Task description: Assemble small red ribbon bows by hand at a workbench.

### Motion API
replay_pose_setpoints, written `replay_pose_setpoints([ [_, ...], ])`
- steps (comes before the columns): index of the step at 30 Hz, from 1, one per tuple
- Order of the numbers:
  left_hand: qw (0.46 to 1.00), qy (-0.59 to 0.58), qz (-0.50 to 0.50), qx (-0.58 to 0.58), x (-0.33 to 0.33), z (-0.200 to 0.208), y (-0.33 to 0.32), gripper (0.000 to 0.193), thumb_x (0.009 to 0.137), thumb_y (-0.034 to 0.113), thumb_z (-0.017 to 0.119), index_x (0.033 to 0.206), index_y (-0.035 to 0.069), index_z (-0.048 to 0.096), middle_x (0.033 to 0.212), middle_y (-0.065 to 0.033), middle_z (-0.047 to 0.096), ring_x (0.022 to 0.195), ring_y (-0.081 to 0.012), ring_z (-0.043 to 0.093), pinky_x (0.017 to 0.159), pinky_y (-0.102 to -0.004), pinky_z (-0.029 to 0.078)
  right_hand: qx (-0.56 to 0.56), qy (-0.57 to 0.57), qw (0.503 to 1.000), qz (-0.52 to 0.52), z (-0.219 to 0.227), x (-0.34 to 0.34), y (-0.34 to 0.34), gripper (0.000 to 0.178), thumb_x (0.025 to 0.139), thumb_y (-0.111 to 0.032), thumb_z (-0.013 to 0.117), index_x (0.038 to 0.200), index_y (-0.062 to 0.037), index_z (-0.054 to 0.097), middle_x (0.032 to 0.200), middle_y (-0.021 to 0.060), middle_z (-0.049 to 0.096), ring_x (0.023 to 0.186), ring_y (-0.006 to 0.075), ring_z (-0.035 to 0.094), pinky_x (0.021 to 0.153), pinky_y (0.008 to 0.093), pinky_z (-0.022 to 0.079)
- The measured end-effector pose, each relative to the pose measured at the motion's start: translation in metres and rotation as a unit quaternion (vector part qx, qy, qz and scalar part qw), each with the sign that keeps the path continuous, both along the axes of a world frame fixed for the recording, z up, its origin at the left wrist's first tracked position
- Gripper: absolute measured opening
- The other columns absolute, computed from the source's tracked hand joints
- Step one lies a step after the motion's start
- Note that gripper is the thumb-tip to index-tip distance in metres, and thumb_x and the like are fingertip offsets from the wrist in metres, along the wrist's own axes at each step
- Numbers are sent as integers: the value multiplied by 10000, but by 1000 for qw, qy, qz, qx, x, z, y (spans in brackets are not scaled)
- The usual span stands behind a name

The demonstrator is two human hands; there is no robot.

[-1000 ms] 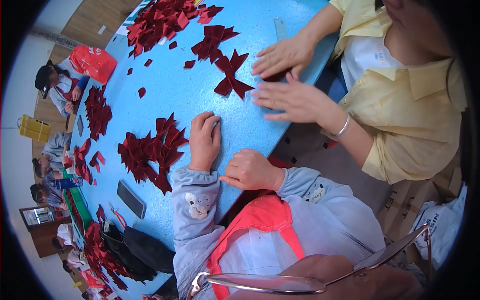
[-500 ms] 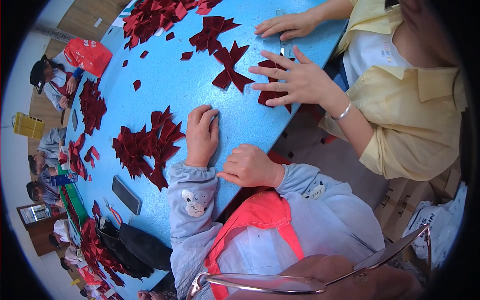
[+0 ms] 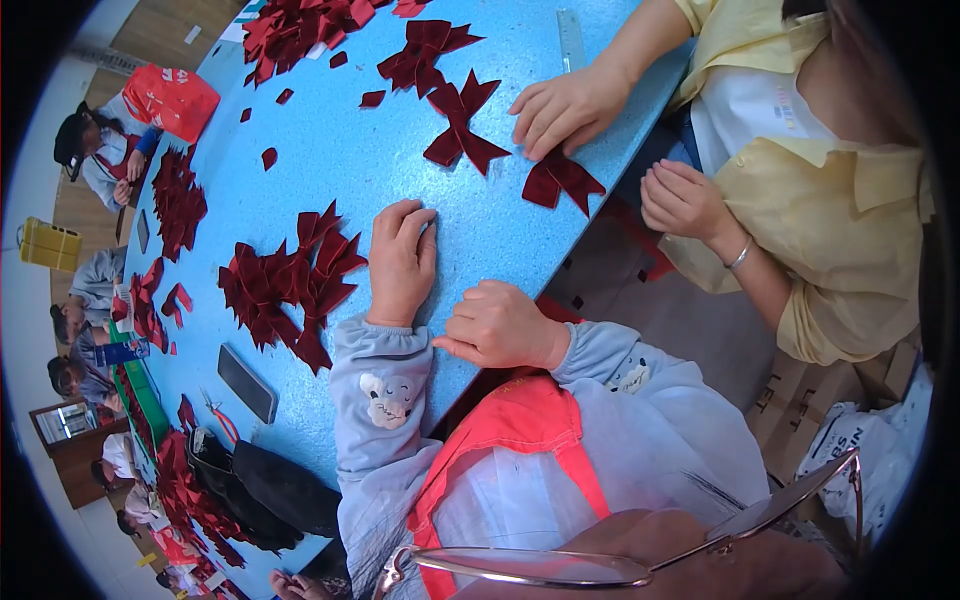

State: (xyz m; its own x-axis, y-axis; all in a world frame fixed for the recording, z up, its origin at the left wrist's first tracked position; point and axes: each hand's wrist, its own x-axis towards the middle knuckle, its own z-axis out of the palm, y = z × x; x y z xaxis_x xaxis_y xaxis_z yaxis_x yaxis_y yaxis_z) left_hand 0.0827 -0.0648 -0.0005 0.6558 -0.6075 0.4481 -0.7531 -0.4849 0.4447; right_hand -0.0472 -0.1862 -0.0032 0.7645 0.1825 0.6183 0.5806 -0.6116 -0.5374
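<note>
My left hand (image 3: 402,262) rests on the blue table (image 3: 400,160), its fingers loosely curled and nothing visible in them. Beside it, nearer the table's edge, my right hand (image 3: 505,325) makes a fist with the thumb out; it shows nothing held. Just left of my left hand lies a pile of dark red velvet bows (image 3: 290,285). Farther off are two more bow shapes, one single bow (image 3: 463,125) and a bunch (image 3: 425,55). At the right, a co-worker's hand (image 3: 572,108) touches another red bow (image 3: 562,182) at the table edge.
The co-worker's other hand (image 3: 690,205) is off the table, near their body. A clear ruler (image 3: 570,40) lies beyond. Left are a dark phone (image 3: 247,384), red-handled pliers (image 3: 222,420) and a black bag (image 3: 285,485). Red pieces are heaped at the far end (image 3: 310,40).
The co-worker's spread, braceleted hand has left the bow and drawn back off the table; their other hand has moved from the ruler to the bow. My hands have hardly moved.
</note>
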Motion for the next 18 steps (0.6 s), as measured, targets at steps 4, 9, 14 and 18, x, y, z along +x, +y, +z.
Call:
replay_pose_setpoints([
  [4, 1000, -15, -3, -9, 0, 0, -3, 180, 812, 25, 647, 991, 25, 635, 1065, -143, 603, 998, -334, 571, 856, -404, 476, 2, -4, 1000, -2, 0, -1, -1, 315, 785, -268, 729, 592, -122, 527, 592, 16, 494, 596, 204, 521, 571, 345, 413],
  [9, 999, -12, 25, -19, -1, 0, 1, 190, 806, 25, 652, 995, 33, 641, 1059, -164, 606, 1001, -354, 572, 851, -404, 478, 6, -2, 1000, 4, -1, 1, 1, 312, 771, -254, 739, 588, -117, 526, 589, 23, 492, 580, 214, 518, 560, 355, 410],
  [14, 988, -15, 150, 45, -23, 0, 33, 176, 830, 31, 630, 1004, 10, 642, 974, -176, 632, 896, -362, 602, 780, -403, 491, -4, 4, 1000, 20, 3, 1, 3, 315, 742, -214, 759, 580, -104, 512, 586, 50, 494, 568, 246, 512, 541, 382, 398],
  [18, 984, 17, 163, 74, -60, 27, 68, 174, 847, 21, 606, 1015, 10, 650, 925, -175, 647, 818, -357, 622, 711, -382, 502, 4, 11, 999, 49, 2, 1, 5, 326, 737, -186, 764, 575, -93, 496, 581, 69, 492, 563, 265, 505, 533, 395, 387],
])
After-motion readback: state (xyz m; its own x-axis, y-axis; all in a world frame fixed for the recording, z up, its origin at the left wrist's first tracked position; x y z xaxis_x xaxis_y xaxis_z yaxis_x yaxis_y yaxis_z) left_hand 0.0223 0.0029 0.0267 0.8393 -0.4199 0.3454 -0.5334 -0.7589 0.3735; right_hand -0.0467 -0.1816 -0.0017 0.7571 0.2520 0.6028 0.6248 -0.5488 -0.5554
